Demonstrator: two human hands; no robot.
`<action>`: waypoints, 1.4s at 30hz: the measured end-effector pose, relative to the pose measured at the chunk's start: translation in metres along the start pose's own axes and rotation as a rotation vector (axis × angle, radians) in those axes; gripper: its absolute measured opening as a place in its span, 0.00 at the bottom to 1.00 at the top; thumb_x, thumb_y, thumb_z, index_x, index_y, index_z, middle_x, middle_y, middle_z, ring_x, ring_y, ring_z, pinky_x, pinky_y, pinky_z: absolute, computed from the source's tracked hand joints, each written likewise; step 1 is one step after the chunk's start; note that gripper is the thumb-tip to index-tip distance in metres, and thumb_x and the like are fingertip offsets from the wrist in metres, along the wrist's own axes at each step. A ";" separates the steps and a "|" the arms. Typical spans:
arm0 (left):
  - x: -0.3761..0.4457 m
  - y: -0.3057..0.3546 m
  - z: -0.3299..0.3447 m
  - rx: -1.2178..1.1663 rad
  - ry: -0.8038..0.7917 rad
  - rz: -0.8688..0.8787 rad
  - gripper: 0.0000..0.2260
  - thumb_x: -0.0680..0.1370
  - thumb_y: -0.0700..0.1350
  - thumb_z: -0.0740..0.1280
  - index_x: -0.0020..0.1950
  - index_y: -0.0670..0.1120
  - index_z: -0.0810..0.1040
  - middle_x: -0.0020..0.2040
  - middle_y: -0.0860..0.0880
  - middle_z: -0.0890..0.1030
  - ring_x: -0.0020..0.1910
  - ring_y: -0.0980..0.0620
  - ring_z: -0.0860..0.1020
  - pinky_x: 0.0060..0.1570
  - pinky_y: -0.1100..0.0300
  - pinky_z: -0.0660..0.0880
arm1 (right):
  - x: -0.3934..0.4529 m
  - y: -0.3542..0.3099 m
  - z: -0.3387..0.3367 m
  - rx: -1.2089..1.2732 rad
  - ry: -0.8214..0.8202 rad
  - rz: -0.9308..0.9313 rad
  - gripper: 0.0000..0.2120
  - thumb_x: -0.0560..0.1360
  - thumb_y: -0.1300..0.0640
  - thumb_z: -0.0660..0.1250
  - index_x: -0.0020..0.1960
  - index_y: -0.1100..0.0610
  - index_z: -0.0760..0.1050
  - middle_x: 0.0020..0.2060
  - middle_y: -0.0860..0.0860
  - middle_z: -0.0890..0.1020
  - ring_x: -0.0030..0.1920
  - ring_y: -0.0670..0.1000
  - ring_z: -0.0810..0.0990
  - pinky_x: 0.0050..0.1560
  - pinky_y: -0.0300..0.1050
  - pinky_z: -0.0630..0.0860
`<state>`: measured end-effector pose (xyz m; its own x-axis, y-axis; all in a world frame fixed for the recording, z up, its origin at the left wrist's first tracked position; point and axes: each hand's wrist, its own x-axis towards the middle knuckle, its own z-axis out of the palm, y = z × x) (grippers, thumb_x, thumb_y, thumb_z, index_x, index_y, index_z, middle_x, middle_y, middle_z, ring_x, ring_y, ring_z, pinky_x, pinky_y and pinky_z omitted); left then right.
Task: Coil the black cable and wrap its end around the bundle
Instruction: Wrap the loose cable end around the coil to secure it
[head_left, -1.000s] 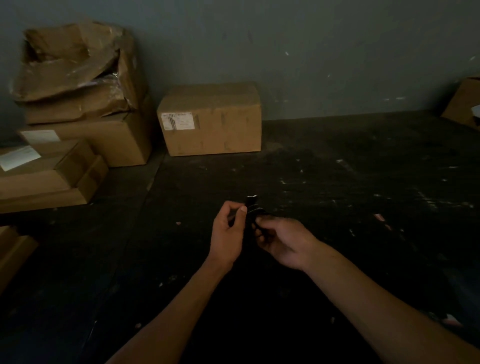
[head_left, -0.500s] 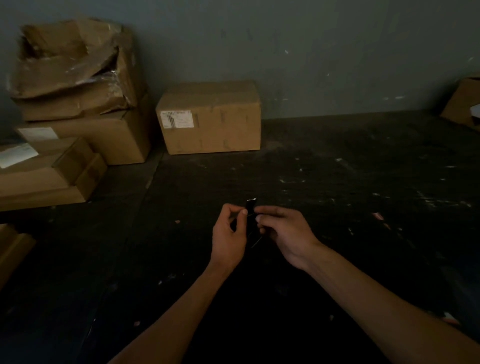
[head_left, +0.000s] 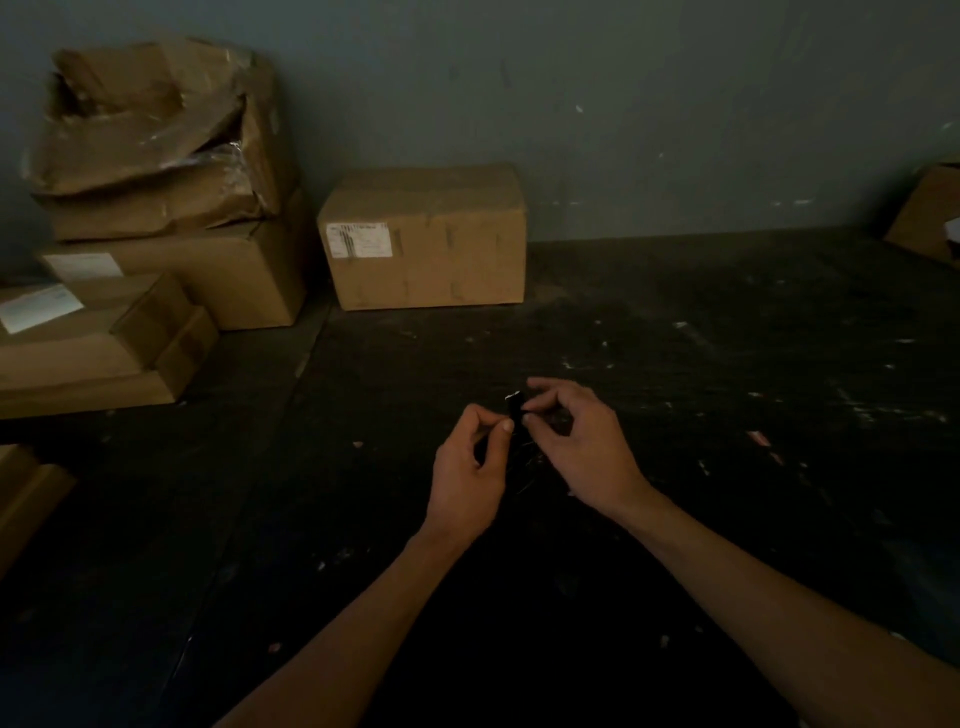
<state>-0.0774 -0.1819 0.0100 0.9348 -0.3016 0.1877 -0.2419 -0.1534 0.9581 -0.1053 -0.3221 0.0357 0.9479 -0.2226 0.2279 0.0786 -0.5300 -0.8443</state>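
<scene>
My left hand is up over the dark floor, thumb + forefinger tips pressed together in a pinch right beside the black cable; whether a strand sits in that pinch I can't tell — too dim. The cable is a small upright bundle btwn my two hands, its top end catching a bit of light; a few thin strands show faintly below it, hard to make out against the floor. My right hand is just right of it, thumb + fingertips closed on the bundle's side, other fingers curled over the top; both forearms come in from the bottom edge.

Rest of the scene, l to r: a flat cardboard box w/ a white label at far left; behind it a stack — a torn, crumpled box on top of a sturdier labelled box; next, a closed box w/ a shipping label, standing against the grey-blue wall; then open black floor, scuffed and flecked w/ pale marks; at far right edge, part of another box, cut off by the frame.
</scene>
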 end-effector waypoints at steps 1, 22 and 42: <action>0.001 0.001 -0.001 0.018 -0.014 0.016 0.06 0.82 0.40 0.62 0.49 0.50 0.75 0.43 0.52 0.79 0.38 0.62 0.78 0.37 0.69 0.75 | 0.000 0.001 0.000 0.024 -0.013 0.015 0.07 0.75 0.60 0.69 0.46 0.48 0.77 0.56 0.45 0.79 0.58 0.42 0.76 0.60 0.37 0.71; 0.018 0.005 -0.007 -0.109 -0.049 -0.149 0.11 0.78 0.45 0.68 0.60 0.53 0.75 0.57 0.52 0.80 0.59 0.55 0.78 0.60 0.58 0.75 | 0.017 0.004 -0.020 0.579 0.227 0.413 0.09 0.77 0.64 0.66 0.46 0.51 0.81 0.48 0.51 0.84 0.52 0.51 0.82 0.53 0.46 0.81; 0.027 -0.010 0.009 -0.727 -0.086 -0.665 0.10 0.80 0.48 0.64 0.50 0.43 0.80 0.34 0.48 0.76 0.39 0.50 0.78 0.50 0.50 0.77 | -0.013 0.053 -0.032 0.662 0.011 0.695 0.07 0.77 0.66 0.64 0.53 0.60 0.77 0.50 0.58 0.83 0.48 0.56 0.82 0.54 0.54 0.80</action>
<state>-0.0515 -0.1968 0.0032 0.7932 -0.4349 -0.4262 0.5715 0.2900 0.7677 -0.1233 -0.3733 0.0034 0.8456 -0.3226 -0.4254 -0.3382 0.2929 -0.8944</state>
